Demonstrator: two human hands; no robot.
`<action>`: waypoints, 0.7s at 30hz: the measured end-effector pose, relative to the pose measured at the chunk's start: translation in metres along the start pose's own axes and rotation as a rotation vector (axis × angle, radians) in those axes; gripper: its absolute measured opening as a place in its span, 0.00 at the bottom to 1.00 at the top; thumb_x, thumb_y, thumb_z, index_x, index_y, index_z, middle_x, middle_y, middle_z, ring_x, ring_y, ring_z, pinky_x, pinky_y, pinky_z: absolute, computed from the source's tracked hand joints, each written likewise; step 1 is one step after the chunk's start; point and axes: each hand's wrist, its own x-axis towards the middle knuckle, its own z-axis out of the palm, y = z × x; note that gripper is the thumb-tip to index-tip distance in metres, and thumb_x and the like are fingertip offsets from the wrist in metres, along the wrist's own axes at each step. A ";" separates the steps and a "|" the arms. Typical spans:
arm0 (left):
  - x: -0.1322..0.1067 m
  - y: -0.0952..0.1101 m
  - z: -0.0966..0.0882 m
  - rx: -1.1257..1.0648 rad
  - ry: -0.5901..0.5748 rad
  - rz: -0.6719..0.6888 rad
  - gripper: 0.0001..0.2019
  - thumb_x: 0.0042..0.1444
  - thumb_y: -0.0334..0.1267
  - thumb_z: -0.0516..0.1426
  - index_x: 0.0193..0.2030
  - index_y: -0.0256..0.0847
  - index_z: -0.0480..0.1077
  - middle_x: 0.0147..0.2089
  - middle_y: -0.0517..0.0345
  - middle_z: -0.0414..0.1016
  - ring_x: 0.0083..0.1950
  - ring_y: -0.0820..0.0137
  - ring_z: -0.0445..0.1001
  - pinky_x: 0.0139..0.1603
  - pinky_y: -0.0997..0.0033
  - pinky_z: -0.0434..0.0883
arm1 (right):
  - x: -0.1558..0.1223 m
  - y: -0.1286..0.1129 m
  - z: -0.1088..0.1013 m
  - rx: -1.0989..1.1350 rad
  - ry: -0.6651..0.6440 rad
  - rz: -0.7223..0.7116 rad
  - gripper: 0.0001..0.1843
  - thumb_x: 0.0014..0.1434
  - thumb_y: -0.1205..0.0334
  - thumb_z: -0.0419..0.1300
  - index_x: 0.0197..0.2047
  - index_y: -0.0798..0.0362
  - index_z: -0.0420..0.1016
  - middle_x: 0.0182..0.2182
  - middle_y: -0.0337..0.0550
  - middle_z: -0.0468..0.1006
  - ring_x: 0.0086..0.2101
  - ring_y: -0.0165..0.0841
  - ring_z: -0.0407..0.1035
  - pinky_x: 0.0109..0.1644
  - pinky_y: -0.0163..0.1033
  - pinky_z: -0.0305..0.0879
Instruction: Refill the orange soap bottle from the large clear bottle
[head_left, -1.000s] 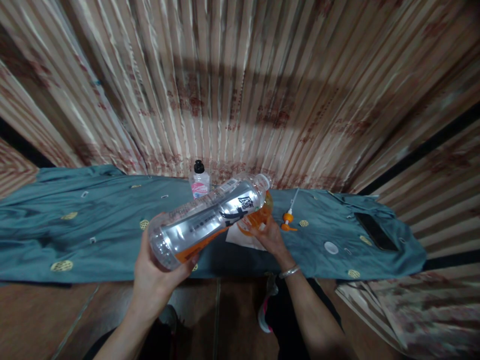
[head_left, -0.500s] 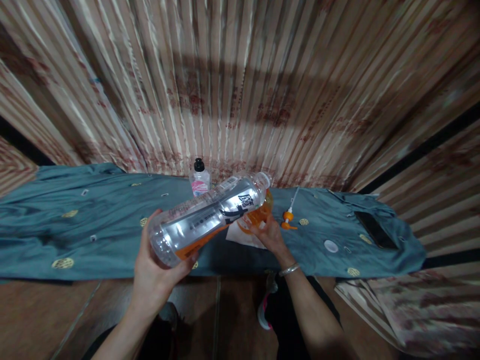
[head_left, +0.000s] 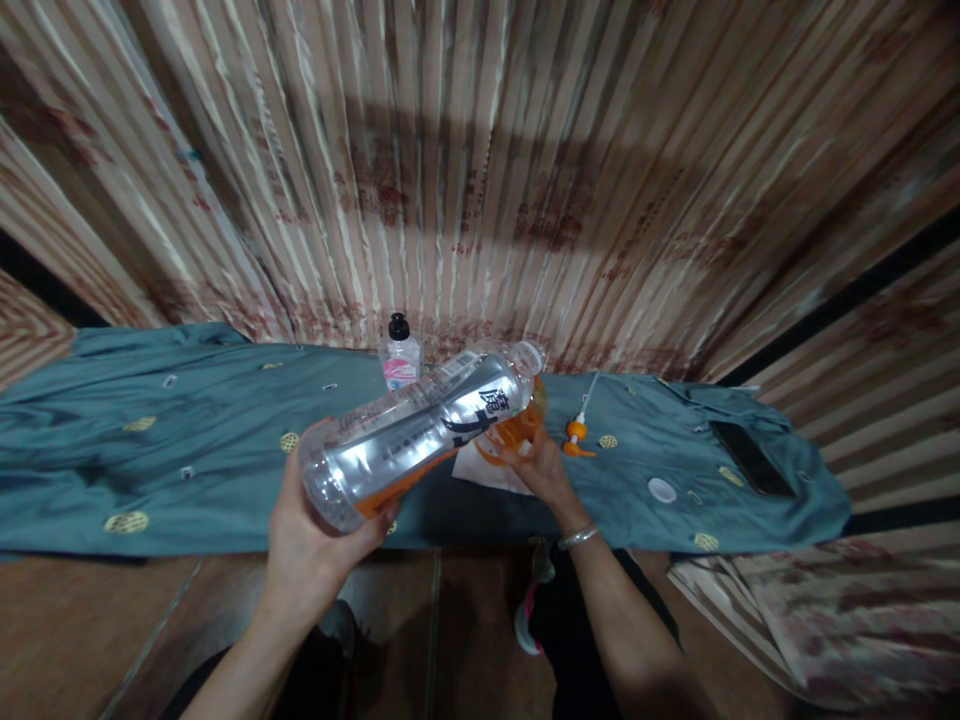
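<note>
My left hand (head_left: pixel 315 530) is wrapped round the base of a large clear plastic bottle (head_left: pixel 420 430) with a silver and orange label. That bottle is tilted, its neck pointing up and to the right, above an orange bottle (head_left: pixel 531 412). The orange bottle is gripped by my right hand (head_left: pixel 536 468) and stands over a white paper (head_left: pixel 480 472); the clear bottle hides part of it. Whether liquid passes between them I cannot tell. Right of my right hand lies an orange pump top (head_left: pixel 576 435) with a white tube.
A small clear bottle with a black cap (head_left: pixel 400 352) stands behind the large one. To the right lie a white round cap (head_left: pixel 661 490) and a black phone (head_left: pixel 750 460) on the teal cloth (head_left: pixel 210 440). A pleated curtain (head_left: pixel 480 180) hangs behind.
Almost nothing differs. The large bottle has turned slightly in my left hand's grip, its label characters shifting a little; my right hand stays on the orange bottle.
</note>
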 end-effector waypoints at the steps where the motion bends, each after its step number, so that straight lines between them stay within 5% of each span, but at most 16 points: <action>1: 0.000 -0.001 0.000 0.012 -0.002 0.014 0.42 0.39 0.53 0.81 0.63 0.48 0.80 0.66 0.46 0.94 0.68 0.39 0.92 0.72 0.41 0.88 | 0.000 0.001 0.000 -0.008 0.000 0.003 0.35 0.58 0.46 0.83 0.64 0.48 0.83 0.54 0.56 0.96 0.57 0.59 0.93 0.66 0.63 0.91; 10: 0.007 -0.011 -0.009 0.082 -0.059 0.097 0.34 0.44 0.51 0.81 0.59 0.51 0.80 0.66 0.49 0.94 0.66 0.39 0.93 0.69 0.40 0.91 | 0.004 0.010 0.002 0.003 -0.007 -0.042 0.34 0.60 0.46 0.84 0.64 0.46 0.82 0.58 0.56 0.96 0.59 0.58 0.92 0.66 0.63 0.91; 17: 0.004 -0.018 -0.007 0.078 -0.002 0.135 0.37 0.48 0.52 0.79 0.65 0.49 0.80 0.67 0.47 0.92 0.70 0.40 0.91 0.75 0.38 0.87 | 0.004 0.013 0.002 0.033 -0.018 -0.047 0.34 0.58 0.48 0.82 0.64 0.46 0.80 0.59 0.57 0.96 0.60 0.57 0.92 0.68 0.64 0.90; 21: 0.013 -0.021 -0.015 0.106 -0.084 0.124 0.43 0.42 0.53 0.83 0.66 0.48 0.78 0.67 0.47 0.92 0.69 0.40 0.91 0.74 0.36 0.87 | 0.004 0.011 0.001 0.019 -0.017 -0.023 0.34 0.55 0.47 0.82 0.61 0.46 0.81 0.57 0.57 0.96 0.58 0.59 0.93 0.67 0.66 0.91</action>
